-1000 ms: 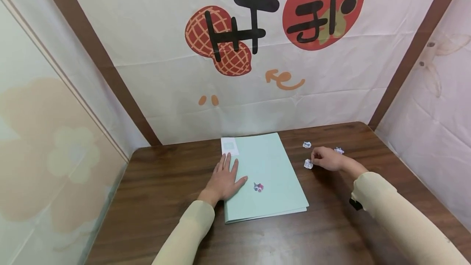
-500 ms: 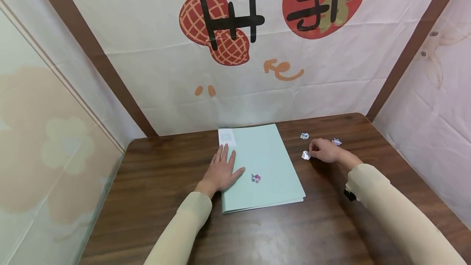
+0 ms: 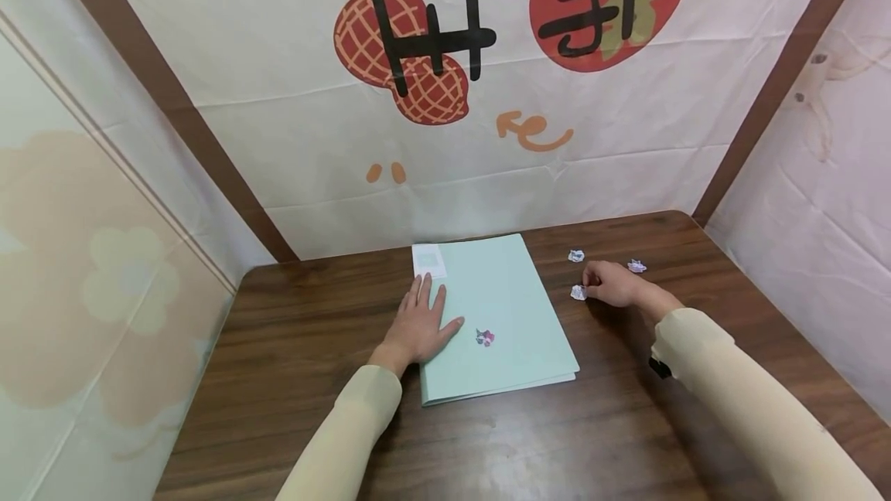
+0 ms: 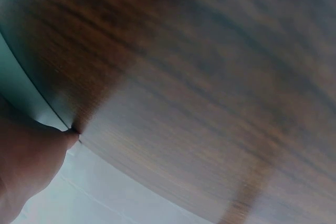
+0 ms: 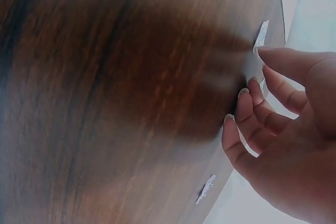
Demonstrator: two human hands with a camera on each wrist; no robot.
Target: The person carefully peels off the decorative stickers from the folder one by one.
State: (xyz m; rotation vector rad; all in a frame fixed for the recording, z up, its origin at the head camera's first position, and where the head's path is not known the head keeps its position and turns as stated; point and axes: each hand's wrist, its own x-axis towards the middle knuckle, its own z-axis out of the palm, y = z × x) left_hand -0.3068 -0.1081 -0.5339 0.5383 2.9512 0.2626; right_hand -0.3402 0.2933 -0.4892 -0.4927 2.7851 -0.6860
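A pale mint-green folder (image 3: 497, 292) lies on the wooden table, a white label at its upper left corner and a small pink-and-purple sticker (image 3: 485, 338) on its cover. My left hand (image 3: 416, 329) rests flat on the folder's left side, fingers spread; the left wrist view shows only part of that hand (image 4: 31, 161). To the folder's right, my right hand (image 3: 610, 283) curls its thumb and forefinger at the edge of a small whitish sticker (image 3: 578, 293), pinching it close over the tabletop. The right wrist view has the thumb tip against this sticker (image 5: 261, 35).
Two more small stickers lie near the right hand: a bluish one (image 3: 576, 256) behind the pinched one, and a purplish one (image 3: 636, 266) farther right. The wooden table (image 3: 313, 331) ends at a printed white cloth (image 3: 313, 176), with more cloth at both sides.
The head view has tilted slightly down, shifting everything upward. My right hand stays at the same sticker, whose shine has varied. My left hand keeps its place on the folder.
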